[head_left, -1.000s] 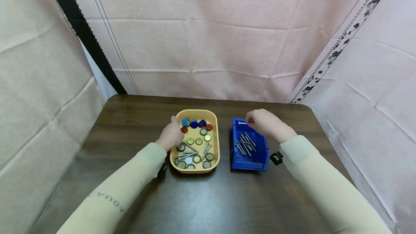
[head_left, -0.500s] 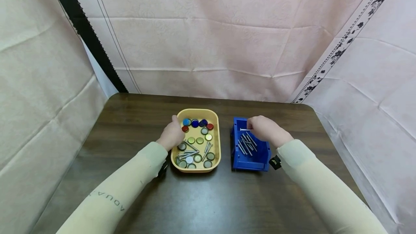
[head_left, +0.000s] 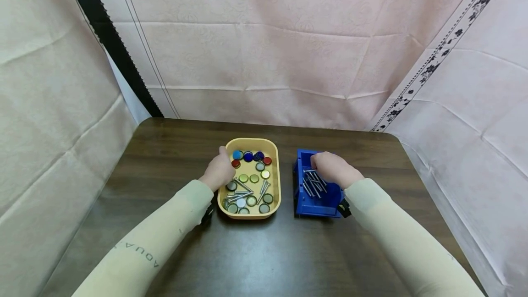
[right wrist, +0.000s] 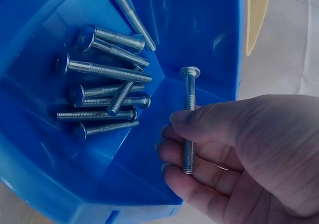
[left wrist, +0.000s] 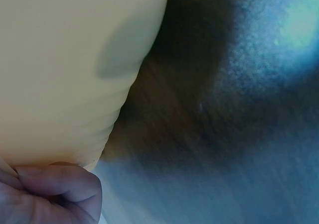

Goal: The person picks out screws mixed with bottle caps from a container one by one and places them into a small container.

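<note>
Bolt (right wrist: 190,98), pinched by the right hand (right wrist: 259,144), hangs over the blue bin (right wrist: 45,149); loose bolts (right wrist: 107,71) lie piled just beside that hand. Farther left on the bench (head_left: 255,255) sits the yellow tray (head_left: 249,140) (bottle caps (head_left: 244,178) and more bolts (head_left: 264,190) inside), its outer side gripped by the left hand (head_left: 217,171).

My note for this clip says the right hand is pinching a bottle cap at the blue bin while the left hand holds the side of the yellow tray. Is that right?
Not quite: the held item is misnamed. The right wrist view shows the right hand pinching a silver bolt at the blue bin; the rest stands.
</note>
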A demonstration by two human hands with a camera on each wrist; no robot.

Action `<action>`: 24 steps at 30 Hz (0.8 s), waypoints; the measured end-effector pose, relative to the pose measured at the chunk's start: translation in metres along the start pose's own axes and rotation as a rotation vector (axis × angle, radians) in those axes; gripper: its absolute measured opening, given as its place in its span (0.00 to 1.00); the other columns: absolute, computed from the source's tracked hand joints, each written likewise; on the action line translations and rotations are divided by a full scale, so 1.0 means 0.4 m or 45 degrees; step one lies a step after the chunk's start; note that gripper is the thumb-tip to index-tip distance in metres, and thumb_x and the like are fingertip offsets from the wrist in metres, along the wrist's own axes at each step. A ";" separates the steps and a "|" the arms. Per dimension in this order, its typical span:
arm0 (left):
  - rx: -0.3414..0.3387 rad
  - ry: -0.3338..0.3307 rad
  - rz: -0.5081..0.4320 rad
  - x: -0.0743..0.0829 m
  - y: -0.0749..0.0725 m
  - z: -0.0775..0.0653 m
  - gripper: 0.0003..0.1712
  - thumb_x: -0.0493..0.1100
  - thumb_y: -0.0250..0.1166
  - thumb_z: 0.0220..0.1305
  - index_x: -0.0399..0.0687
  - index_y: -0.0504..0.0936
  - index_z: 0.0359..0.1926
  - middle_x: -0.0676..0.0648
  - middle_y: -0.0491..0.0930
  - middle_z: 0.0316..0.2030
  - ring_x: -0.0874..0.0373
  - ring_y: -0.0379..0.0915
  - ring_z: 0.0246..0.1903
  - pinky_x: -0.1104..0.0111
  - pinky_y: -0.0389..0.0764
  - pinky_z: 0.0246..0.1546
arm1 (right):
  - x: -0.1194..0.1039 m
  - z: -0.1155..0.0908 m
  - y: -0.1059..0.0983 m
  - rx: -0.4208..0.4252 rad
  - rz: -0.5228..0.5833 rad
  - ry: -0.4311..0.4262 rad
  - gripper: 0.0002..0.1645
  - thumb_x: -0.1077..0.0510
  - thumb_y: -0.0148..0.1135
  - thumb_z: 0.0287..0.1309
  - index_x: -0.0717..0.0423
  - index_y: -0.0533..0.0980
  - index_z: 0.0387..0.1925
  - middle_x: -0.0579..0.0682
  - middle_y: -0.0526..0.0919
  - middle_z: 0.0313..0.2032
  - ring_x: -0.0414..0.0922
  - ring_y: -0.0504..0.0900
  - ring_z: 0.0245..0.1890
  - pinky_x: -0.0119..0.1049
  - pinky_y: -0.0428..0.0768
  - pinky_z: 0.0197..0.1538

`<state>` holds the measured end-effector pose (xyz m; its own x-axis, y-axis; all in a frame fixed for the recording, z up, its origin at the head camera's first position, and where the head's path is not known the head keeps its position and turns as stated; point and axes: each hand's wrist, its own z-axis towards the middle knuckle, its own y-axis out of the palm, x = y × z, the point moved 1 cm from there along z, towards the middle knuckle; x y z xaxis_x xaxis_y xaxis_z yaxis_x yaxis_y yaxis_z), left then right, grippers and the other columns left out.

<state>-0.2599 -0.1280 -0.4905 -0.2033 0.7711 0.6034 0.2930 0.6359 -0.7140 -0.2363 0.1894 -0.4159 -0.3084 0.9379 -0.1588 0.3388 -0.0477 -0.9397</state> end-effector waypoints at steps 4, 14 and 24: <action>-0.003 -0.007 0.000 0.001 0.000 -0.001 0.49 0.34 0.57 0.64 0.41 0.32 0.73 0.37 0.76 0.37 0.50 0.77 0.27 0.64 0.77 0.23 | -0.005 0.004 0.003 -0.014 -0.011 -0.002 0.13 0.70 0.48 0.65 0.59 0.78 0.40 0.50 0.77 0.33 0.45 0.70 0.30 0.41 0.73 0.39; 0.000 0.010 0.019 0.003 -0.001 -0.004 0.48 0.33 0.56 0.63 0.39 0.33 0.73 0.36 0.76 0.37 0.50 0.77 0.28 0.63 0.78 0.25 | -0.009 0.014 0.013 -0.008 -0.020 0.004 0.12 0.69 0.47 0.66 0.59 0.78 0.39 0.50 0.76 0.30 0.46 0.70 0.29 0.41 0.72 0.37; -0.001 0.019 0.033 0.001 -0.002 -0.002 0.49 0.33 0.56 0.64 0.38 0.32 0.73 0.37 0.77 0.36 0.50 0.77 0.26 0.64 0.77 0.23 | -0.024 0.010 -0.021 0.115 -0.097 -0.078 0.05 0.67 0.56 0.61 0.57 0.74 0.29 0.49 0.72 0.26 0.45 0.68 0.26 0.40 0.69 0.33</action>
<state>-0.2594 -0.1284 -0.4894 -0.1815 0.7868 0.5899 0.2987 0.6157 -0.7292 -0.2398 0.1793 -0.4075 -0.3847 0.9174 -0.1016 0.2319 -0.0104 -0.9727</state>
